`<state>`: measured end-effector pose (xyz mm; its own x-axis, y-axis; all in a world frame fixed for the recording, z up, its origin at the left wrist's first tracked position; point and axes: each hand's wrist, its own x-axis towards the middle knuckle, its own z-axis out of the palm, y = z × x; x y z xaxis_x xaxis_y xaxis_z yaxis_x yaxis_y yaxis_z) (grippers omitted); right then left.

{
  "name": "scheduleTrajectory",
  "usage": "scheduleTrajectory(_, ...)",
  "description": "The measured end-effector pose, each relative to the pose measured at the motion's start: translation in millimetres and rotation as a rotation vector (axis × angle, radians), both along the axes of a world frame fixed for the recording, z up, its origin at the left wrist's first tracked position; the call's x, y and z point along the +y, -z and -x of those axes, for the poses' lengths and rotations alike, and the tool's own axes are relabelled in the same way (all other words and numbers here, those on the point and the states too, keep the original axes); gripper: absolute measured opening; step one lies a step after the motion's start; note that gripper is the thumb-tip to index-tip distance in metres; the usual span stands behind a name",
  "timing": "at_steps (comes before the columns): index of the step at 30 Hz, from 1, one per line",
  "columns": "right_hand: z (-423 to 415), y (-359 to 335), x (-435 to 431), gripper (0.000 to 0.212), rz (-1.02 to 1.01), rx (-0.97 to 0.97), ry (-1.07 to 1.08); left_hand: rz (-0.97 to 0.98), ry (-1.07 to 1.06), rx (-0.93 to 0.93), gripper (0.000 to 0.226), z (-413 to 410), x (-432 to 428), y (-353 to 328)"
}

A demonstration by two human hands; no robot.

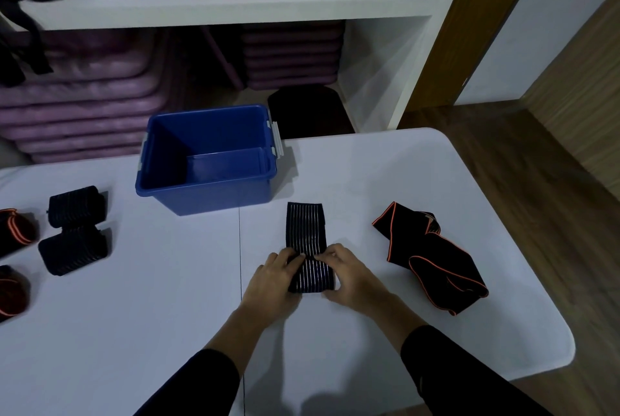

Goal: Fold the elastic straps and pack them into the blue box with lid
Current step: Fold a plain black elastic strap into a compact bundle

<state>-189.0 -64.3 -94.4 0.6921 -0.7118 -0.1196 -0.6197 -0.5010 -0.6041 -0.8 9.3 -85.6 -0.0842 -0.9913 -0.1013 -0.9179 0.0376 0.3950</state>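
Packing had not begun: the blue box [214, 197] stood open at the upper middle of the frame, on the far part of the tabletop [134, 315], with nothing inside it, and no lid showed anywhere in view.

At lower centre, the left hand [275, 278] and the right hand [349, 278] gripped the near end of a dark striped strap [306, 227]. Its far end lay flat on the tabletop, pointing towards the box. The left fingers [288, 256] and the right fingers [327, 254] were curled, their tips almost meeting at the middle of the band, pinching a turned-over thickness. In the dim light it seemed to be a first fold or roll, though the layers could not be counted.

Towards the left edge sat two dark striped bundles [73, 227], already folded, one just behind the other. Beyond them, cut off by the frame, were two orange-edged bundles [16, 227].

Right of the hands, an orange-trimmed strap [432, 258] lay loose and rumpled, not yet folded.

By that lie, roughly four straps were done, one was in hand and one remained, and all the loading and lidding was left to do.
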Motion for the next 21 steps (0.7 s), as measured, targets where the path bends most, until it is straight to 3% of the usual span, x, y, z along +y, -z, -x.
scheduleTrajectory(4, -5.6, -11.5, -4.4, 0.056, -0.175, -0.049, 0.147, -0.123, -0.1, 0.214, 0.054, -4.0, -5.9, -8.5)
scheduleTrajectory(7, -12.5, -13.8, -10.3, 0.03, -0.318, -0.033, 0.301, -0.229, -0.322, 0.407, 0.031, -5.7, -16.0, -10.9)
scheduleTrajectory(12, -28.6, -7.9, -11.8, 0.018, -0.242, 0.028, 0.419, -0.202, -0.594, 0.364, 0.041, 5.3, -23.4, -15.5)
scheduleTrajectory(16, -41.2, -13.3, -12.1, 0.056, -0.298, -0.057, 0.336, -0.183, -0.58, 0.444, 0.059, 7.5, -26.4, -16.1)
scheduleTrajectory(21, -40.1, -10.8, -22.2, 0.071, -0.435, -0.115, 0.388, -0.207, -0.613, 0.494, 0.062, 7.0, -26.9, -15.3)
